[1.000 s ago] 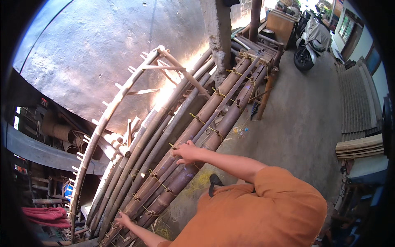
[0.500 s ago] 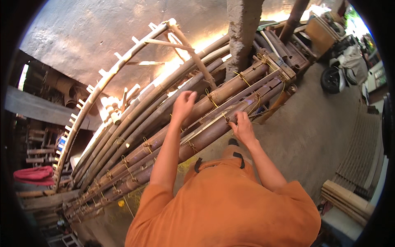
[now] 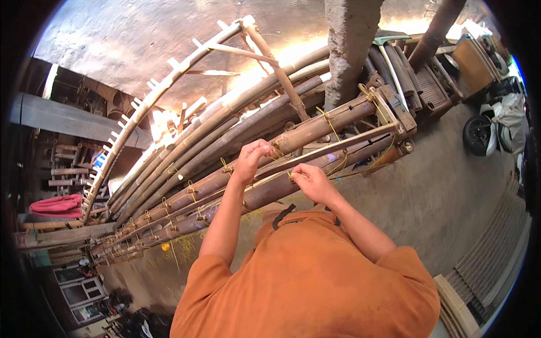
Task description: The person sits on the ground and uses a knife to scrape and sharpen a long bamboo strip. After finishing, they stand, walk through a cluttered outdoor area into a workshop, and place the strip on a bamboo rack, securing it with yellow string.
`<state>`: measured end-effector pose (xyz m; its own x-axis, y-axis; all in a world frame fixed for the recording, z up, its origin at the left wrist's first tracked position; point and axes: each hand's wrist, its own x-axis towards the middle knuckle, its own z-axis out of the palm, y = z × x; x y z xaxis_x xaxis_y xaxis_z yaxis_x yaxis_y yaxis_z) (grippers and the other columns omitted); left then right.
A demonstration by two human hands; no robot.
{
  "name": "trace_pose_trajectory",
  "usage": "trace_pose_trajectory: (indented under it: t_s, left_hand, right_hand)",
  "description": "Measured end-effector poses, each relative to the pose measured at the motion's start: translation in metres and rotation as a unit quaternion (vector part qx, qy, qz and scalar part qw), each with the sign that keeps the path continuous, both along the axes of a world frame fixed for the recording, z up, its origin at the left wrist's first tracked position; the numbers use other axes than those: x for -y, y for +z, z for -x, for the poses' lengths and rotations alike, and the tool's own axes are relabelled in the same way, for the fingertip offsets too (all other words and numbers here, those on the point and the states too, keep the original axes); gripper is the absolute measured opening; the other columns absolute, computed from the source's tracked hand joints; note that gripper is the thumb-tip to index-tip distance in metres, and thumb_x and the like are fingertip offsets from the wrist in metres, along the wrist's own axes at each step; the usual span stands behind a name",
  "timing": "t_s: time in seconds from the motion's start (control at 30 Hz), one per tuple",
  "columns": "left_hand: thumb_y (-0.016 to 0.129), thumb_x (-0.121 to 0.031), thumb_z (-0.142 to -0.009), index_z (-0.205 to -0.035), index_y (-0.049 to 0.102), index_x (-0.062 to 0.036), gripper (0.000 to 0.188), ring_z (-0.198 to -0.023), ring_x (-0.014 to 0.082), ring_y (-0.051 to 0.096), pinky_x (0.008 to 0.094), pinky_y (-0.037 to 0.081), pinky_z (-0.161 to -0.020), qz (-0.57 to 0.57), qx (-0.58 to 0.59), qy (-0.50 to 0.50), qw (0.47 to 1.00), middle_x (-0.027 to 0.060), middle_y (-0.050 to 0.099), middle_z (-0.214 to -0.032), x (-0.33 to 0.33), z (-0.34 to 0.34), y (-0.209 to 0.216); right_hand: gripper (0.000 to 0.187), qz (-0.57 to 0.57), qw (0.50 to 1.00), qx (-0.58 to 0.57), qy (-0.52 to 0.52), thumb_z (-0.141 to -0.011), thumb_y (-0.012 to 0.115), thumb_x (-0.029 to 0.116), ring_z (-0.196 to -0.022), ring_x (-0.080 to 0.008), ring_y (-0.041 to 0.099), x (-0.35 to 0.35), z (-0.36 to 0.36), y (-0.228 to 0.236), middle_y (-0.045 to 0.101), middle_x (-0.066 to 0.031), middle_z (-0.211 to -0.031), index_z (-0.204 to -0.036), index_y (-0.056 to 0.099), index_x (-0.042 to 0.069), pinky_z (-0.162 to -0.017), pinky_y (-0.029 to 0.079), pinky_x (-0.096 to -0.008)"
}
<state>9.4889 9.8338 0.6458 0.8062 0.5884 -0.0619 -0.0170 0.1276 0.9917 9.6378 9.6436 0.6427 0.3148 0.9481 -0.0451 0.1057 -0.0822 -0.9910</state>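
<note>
My left hand (image 3: pixel 252 160), fingers drawn narrow, is at the far bamboo pole (image 3: pixel 307 135); I can't tell whether it grips anything. My right hand (image 3: pixel 311 183) pinches yellow cord (image 3: pixel 291 176) at the near bamboo pole (image 3: pixel 270 192). Leftward, ties (image 3: pixel 192 192) already loop both; rightward, strands (image 3: pixel 332 127) look loose.

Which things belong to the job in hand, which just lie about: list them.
Apparently in the job:
left hand, by the far bamboo pole
right hand, at the near bamboo pole
yellow ties on both poles

Seemingly just lying about:
red cloth
motorbike
ribbed grey sheets
</note>
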Motion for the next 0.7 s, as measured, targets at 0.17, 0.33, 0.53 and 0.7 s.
trace_pose_trajectory:
  t_s: [0.17, 0.33, 0.53, 0.7]
  left_hand:
    - [0.053, -0.012, -0.093, -0.140, 0.051, -0.0005, 0.048, -0.079, 0.0110, 0.059, 0.0266, 0.051, -0.073, 0.102, -0.101, -0.050, 0.988, 0.0097, 0.064, -0.123, 0.035, 0.012, 0.032]
    - [0.060, -0.018, -0.095, -0.125, 0.063, -0.0050, 0.033, -0.079, 0.0133, 0.059, 0.0292, 0.050, -0.073, -0.096, -0.178, 0.004, 0.979, 0.0090, 0.068, -0.113, 0.055, -0.001, 0.019]
    - [0.058, -0.018, -0.096, -0.098, 0.068, -0.0022, 0.018, -0.093, 0.0180, 0.058, 0.0323, 0.046, -0.085, -0.276, -0.190, 0.095, 0.937, 0.0080, 0.066, -0.092, 0.052, -0.003, 0.075]
    - [0.044, -0.042, -0.104, -0.133, 0.053, 0.0001, 0.052, -0.109, 0.0226, 0.059, 0.0371, 0.041, -0.103, -0.147, -0.056, -0.012, 0.987, 0.0129, 0.064, -0.114, 0.089, 0.010, 0.067]
  right_hand:
    - [0.021, 0.028, 0.998, -0.026, 0.046, -0.093, 0.059, 0.018, -0.069, -0.0139, 0.060, -0.043, -0.016, -0.008, 0.067, -0.0108, -0.075, -0.089, 0.065, -0.002, -0.062, 0.048, -0.0344]
    - [0.020, 0.060, 0.993, 0.085, 0.045, -0.097, 0.057, 0.021, -0.078, -0.0210, 0.063, -0.063, -0.033, 0.024, 0.066, -0.0072, -0.079, -0.094, 0.063, 0.002, -0.077, 0.049, -0.0310]
    - [0.043, -0.054, 0.967, 0.141, 0.205, -0.096, 0.059, 0.045, -0.079, -0.0328, 0.064, -0.059, -0.035, 0.023, 0.069, -0.0145, -0.085, -0.086, 0.066, 0.004, -0.079, 0.050, -0.0377]
    - [0.032, -0.059, 0.705, -0.688, 0.159, -0.106, 0.039, 0.031, -0.092, -0.0232, 0.069, -0.046, -0.033, 0.075, 0.069, -0.0156, -0.108, -0.126, 0.053, 0.009, -0.084, 0.057, -0.0356]
